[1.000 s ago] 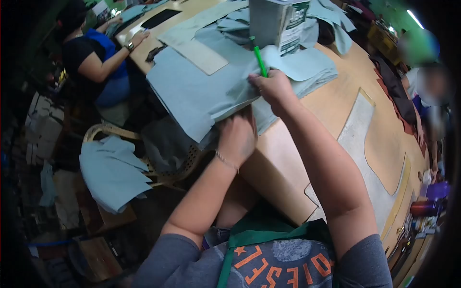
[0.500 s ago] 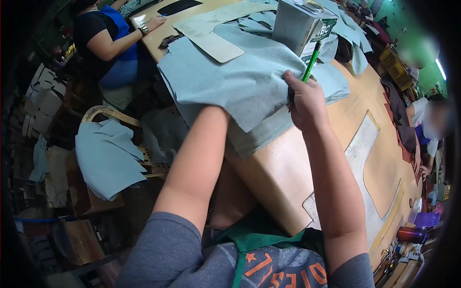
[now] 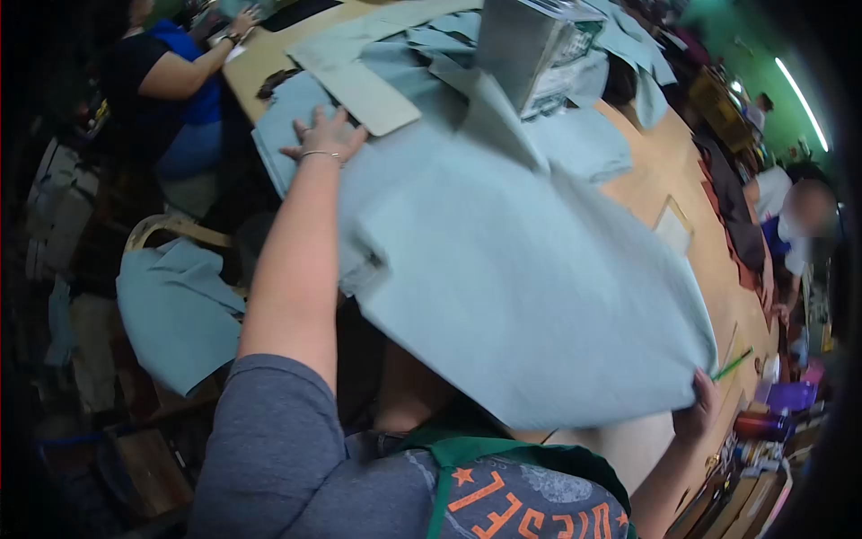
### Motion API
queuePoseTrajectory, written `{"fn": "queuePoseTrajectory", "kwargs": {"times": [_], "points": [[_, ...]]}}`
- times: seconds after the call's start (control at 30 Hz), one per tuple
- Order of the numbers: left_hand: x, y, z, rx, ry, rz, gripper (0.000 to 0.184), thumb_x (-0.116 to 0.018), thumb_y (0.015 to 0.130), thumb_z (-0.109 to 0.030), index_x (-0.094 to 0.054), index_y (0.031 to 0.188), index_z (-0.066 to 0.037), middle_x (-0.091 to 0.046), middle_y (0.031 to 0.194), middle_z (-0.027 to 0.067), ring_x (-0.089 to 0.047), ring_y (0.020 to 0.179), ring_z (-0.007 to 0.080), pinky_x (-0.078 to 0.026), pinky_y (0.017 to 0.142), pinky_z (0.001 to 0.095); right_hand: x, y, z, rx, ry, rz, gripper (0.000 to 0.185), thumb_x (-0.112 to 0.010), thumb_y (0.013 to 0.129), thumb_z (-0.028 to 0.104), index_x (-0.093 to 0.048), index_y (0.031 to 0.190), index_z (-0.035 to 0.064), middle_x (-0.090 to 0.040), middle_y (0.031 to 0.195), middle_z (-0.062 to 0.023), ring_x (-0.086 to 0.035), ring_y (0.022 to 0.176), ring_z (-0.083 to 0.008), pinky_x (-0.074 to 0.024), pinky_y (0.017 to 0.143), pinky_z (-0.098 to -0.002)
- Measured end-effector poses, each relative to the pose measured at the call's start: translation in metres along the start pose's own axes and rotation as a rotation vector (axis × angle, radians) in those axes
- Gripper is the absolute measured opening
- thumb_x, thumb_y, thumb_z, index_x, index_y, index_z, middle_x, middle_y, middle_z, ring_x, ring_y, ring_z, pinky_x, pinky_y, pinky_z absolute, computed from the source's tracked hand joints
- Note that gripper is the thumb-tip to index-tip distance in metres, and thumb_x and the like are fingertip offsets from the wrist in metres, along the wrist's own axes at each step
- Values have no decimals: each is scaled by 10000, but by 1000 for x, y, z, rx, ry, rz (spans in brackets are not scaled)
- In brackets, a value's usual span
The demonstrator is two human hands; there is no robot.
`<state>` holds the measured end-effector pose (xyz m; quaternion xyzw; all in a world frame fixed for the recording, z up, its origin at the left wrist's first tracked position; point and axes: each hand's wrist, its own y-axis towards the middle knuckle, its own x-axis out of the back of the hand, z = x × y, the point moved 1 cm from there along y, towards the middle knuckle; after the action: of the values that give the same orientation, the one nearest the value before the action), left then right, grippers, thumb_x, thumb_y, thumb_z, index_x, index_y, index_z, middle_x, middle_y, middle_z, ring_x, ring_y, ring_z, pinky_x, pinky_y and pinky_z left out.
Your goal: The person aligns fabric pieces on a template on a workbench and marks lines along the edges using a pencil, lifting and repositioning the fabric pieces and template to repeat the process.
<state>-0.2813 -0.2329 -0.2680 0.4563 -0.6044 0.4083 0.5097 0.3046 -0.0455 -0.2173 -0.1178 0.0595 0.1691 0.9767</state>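
Note:
A large pale blue leather sheet point(image 3: 539, 278) spreads across the near part of the table and over its front edge. My right hand point(image 3: 696, 409) grips its right-hand corner, with a green pen point(image 3: 734, 363) sticking out past the fingers. At the upper left, my left hand point(image 3: 328, 136) lies with fingers spread on the blue leather, beside a pale L-shaped pattern piece point(image 3: 382, 94). The sheet is blurred near my left wrist and covers most of the long pale pattern piece point(image 3: 673, 229) on the right.
A square metal can point(image 3: 516, 54) stands on the table point(image 3: 628, 135) among blue leather pieces. More blue leather point(image 3: 175, 301) hangs over a chair at left. One person point(image 3: 171, 72) works at the far left, another point(image 3: 790, 211) at the right edge. A purple container point(image 3: 790, 395) is at lower right.
My right hand has swung down and right, pulling the blue leather out over the table. My left hand has come out from under the leather and now lies spread at upper left.

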Motion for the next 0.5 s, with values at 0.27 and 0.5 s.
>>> {"fn": "queuePoseTrajectory", "kwargs": {"times": [0.27, 0.5], "points": [[-22, 45, 10, -94, 124, 64, 621, -402, 755, -579, -273, 1317, -346, -136, 1427, 34, -79, 1285, 405, -105, 906, 704, 235, -93, -38, -60, -340, -614, 272, -559, 724, 125, -554, 948, -30, -599, 878, -96, -583, 780, -186, -463, 712, -317], [25, 9, -12, -85, 295, 15, 517, -436, 787, -452, -457, 1169, -104, -436, 1206, 170, -371, 1143, 349, -310, 900, 508, 244, -135, -45, -28, -351, -509, 337, -582, 779, 182, -526, 1043, -19, -589, 918, -74, -558, 813, -152, -426, 746, -277]]}}
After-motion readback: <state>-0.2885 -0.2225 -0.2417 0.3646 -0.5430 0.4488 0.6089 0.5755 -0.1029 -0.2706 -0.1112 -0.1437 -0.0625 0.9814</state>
